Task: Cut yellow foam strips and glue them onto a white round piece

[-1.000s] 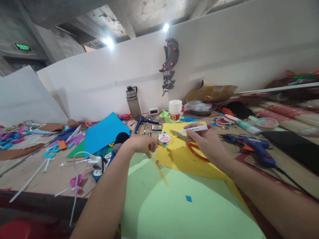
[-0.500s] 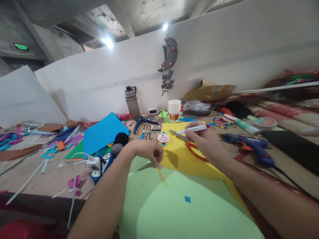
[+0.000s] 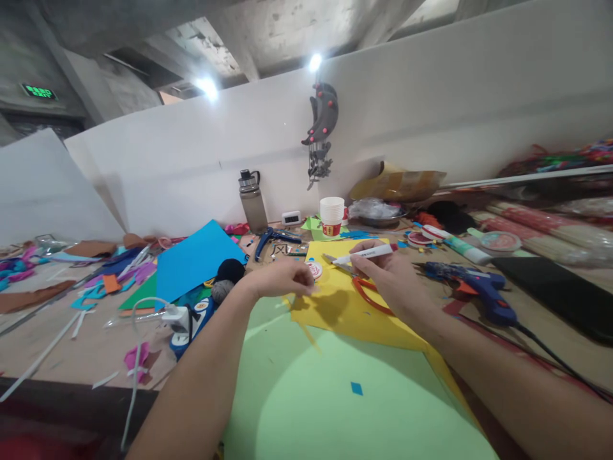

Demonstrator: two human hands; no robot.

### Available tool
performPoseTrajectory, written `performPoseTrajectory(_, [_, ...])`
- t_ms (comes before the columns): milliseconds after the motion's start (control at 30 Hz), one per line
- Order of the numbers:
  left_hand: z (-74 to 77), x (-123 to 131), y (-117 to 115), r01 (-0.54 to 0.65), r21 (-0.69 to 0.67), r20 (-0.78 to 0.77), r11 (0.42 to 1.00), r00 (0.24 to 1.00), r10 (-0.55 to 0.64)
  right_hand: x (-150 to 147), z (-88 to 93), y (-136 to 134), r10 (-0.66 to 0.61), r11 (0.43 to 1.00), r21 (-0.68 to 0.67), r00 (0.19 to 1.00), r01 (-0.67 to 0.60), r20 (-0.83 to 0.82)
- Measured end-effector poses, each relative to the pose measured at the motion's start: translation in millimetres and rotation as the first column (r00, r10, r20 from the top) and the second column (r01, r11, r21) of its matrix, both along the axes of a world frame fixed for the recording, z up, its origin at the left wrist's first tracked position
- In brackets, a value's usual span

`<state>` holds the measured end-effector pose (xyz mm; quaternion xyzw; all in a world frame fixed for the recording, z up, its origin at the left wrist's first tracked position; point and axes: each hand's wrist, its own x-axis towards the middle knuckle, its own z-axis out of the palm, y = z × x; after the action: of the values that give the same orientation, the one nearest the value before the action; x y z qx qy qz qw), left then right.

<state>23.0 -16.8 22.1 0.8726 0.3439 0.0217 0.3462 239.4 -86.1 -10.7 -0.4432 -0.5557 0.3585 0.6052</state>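
My right hand (image 3: 383, 265) holds a white marker (image 3: 368, 253) with a dark red end, its tip pointing left. Beneath that hand lies a pair of scissors with orange handles (image 3: 366, 297) on yellow paper (image 3: 330, 313). My left hand (image 3: 292, 278) is closed in a pinch over the yellow paper; a small pale bit shows at the fingertips, too blurred to name. Just beyond those fingers is a round white disc with red print (image 3: 315, 269). A thin yellow strip (image 3: 310, 337) and a small blue paper piece (image 3: 357, 388) rest on light green paper (image 3: 335, 409).
A blue glue gun (image 3: 474, 284) and a black slab (image 3: 555, 297) lie to the right. Behind are stacked paper cups (image 3: 331, 214) and a bottle (image 3: 253, 204). On the left are blue paper (image 3: 191, 262), a power strip (image 3: 191, 326) with a white cable, and scraps.
My left hand has moved up and away from the yellow strip, toward the round disc. The marker stays in my right hand, and the view has shifted slightly.
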Motion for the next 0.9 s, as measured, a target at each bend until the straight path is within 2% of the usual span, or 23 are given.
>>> performPoseTrajectory(100, [-2.6, 3.2, 2.7, -0.150, -0.098, 0.227, 0.984, 0.959, 0.169, -2.0, 4.2, -4.9, 0.036, 0.999, 0.004, 0.999, -0.035, -0.027])
performPoseTrajectory(233, [-9.8, 8.0, 6.6, -0.184, -0.146, 0.385, 0.972, 0.895, 0.227, -3.6, 7.3, -8.2, 0.049, 0.999, 0.010, 0.998, -0.049, -0.041])
performPoseTrajectory(467, [-12.2, 14.7, 6.2, -0.163, -0.088, 0.350, 0.983, 0.918, 0.184, -2.5, 6.1, -6.9, 0.007, 1.000, 0.025, 1.000, -0.007, -0.012])
performPoseTrajectory(567, [-10.3, 20.8, 1.3, -0.146, -0.071, 0.394, 0.987, 0.904, 0.162, -1.0, 4.7, -7.0, 0.001, 1.000, 0.024, 1.000, -0.002, 0.028])
performPoseTrajectory(700, [-8.3, 30.5, -3.9, -0.211, -0.060, 0.438, 0.976, 0.873, 0.216, 2.2, 1.6, -2.3, 0.015, 0.997, 0.077, 0.998, -0.011, -0.058])
performPoseTrajectory(900, [-11.0, 35.8, -2.5, -0.204, -0.053, 0.456, 0.978, 0.866, 0.205, 5.5, 1.6, 1.3, 0.009, 0.992, 0.126, 0.998, 0.000, -0.070])
